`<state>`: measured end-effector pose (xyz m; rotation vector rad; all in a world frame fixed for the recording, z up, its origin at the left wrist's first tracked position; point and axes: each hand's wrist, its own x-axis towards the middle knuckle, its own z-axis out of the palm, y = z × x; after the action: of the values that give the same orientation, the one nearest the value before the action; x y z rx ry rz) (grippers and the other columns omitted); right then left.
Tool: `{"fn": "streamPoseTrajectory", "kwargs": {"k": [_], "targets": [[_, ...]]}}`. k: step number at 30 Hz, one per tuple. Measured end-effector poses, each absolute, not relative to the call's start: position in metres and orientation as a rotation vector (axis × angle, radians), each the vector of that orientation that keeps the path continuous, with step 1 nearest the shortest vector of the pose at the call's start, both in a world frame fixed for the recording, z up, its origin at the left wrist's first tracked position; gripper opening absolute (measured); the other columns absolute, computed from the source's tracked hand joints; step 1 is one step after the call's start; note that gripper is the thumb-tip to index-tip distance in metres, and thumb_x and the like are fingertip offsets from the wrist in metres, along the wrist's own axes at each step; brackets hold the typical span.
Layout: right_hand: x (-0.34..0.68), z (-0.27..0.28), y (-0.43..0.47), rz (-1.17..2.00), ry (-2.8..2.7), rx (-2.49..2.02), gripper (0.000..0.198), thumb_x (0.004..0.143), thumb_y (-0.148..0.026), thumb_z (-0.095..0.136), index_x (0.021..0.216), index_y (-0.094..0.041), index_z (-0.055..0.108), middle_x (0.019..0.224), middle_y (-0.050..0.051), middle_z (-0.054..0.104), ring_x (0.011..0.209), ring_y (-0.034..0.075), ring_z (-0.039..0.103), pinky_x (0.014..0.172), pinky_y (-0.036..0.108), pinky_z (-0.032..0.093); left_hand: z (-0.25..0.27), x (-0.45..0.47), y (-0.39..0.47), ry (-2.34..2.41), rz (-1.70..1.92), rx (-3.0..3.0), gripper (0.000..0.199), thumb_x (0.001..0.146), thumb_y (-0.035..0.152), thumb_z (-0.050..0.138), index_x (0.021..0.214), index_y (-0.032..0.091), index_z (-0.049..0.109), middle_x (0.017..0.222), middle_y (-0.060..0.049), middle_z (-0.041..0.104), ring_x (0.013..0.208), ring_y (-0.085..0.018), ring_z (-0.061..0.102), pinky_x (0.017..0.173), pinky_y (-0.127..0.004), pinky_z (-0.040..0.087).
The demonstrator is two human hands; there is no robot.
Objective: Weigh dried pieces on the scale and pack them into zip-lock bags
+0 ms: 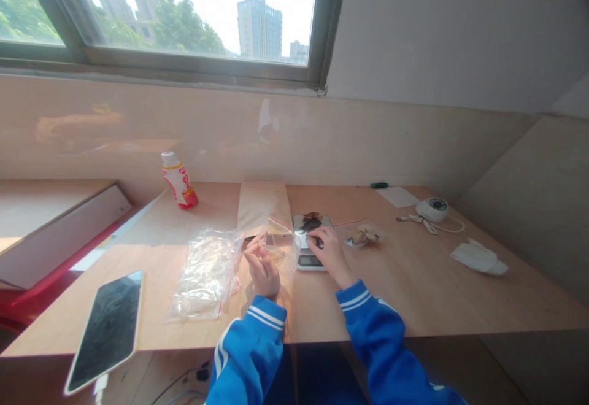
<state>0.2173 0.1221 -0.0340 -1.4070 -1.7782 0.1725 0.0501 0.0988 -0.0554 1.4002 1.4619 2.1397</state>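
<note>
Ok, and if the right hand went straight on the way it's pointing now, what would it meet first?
Most likely the dark dried pieces on the scale, just ahead of the right hand. Depth is unclear, so it may already be touching them.

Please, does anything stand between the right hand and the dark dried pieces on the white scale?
Nothing visible does: the bare right hand is over the white rectangular digital scale, close to the dark brown, dried pieces; contact is unclear.
</note>
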Motion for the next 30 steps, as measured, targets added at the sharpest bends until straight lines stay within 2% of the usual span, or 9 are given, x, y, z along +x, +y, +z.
{"fn": "streamPoseTrajectory", "kwargs": {"k": [8,13,18,21,24,26,30], "targets": [[0.199,0.019,0.106,0.482,-1.463,-1.178,0.022,0.082,-0.036,0.058,0.095,-0.02,0.067,0.1,0.009,0.065,0.096,0.022,0.06,0.079,0.034,0.053,-0.052,0.05,0.098,1.418,2.124,1.491,0.019,0.093,0.03,0.037,0.1,0.017,0.05,0.112,-0.014,0.061,0.112,-0.021,0.056,0.095,-0.039,0.044],[0.181,0.043,0.097,0.632,-1.745,-1.008,0.026,0.086,-0.038,0.055,0.107,-0.026,0.065,0.114,0.005,0.062,0.11,0.02,0.056,0.09,0.034,0.049,-0.051,0.05,0.098,1.417,2.107,1.527,0.021,0.094,0.031,0.036,0.101,0.016,0.049,0.112,-0.015,0.059,0.109,-0.022,0.057,0.092,-0.041,0.046],[0.194,0.009,0.124,0.4,-1.672,-1.159,0.032,0.093,-0.036,0.04,0.114,-0.025,0.061,0.125,0.009,0.056,0.12,0.022,0.05,0.095,0.039,0.046,-0.051,0.051,0.097,1.501,2.128,1.435,0.019,0.093,0.032,0.038,0.098,0.017,0.05,0.111,-0.016,0.061,0.109,-0.023,0.058,0.09,-0.04,0.047],[0.212,-0.021,0.153,0.205,-1.753,-1.332,0.039,0.088,-0.037,0.047,0.123,-0.022,0.055,0.135,0.013,0.048,0.129,0.026,0.041,0.104,0.047,0.035,-0.05,0.051,0.097,1.474,2.114,1.448,0.019,0.093,0.032,0.038,0.096,0.017,0.049,0.112,-0.017,0.061,0.11,-0.023,0.058,0.091,-0.04,0.047],[0.227,-0.04,0.179,0.13,-1.897,-1.456,0.052,0.082,-0.043,0.056,0.13,-0.024,0.048,0.142,0.014,0.04,0.133,0.03,0.035,0.103,0.053,0.033,-0.049,0.051,0.097,1.43,2.111,1.466,0.02,0.093,0.033,0.037,0.096,0.017,0.049,0.112,-0.018,0.061,0.111,-0.024,0.057,0.092,-0.044,0.047],[0.233,-0.045,0.19,0.108,-1.955,-1.517,0.054,0.08,-0.044,0.059,0.13,-0.024,0.048,0.139,0.015,0.044,0.13,0.031,0.038,0.101,0.053,0.034,-0.049,0.05,0.097,1.424,2.116,1.453,0.021,0.093,0.033,0.038,0.097,0.017,0.05,0.112,-0.019,0.061,0.111,-0.025,0.057,0.092,-0.045,0.047],[0.235,-0.045,0.194,0.074,-2.017,-1.539,0.044,0.079,-0.037,0.06,0.12,-0.022,0.056,0.123,0.013,0.058,0.118,0.029,0.049,0.098,0.049,0.036,-0.05,0.05,0.097,1.437,2.107,1.439,0.024,0.094,0.034,0.037,0.101,0.015,0.05,0.113,-0.018,0.06,0.113,-0.024,0.057,0.091,-0.045,0.047]]}}
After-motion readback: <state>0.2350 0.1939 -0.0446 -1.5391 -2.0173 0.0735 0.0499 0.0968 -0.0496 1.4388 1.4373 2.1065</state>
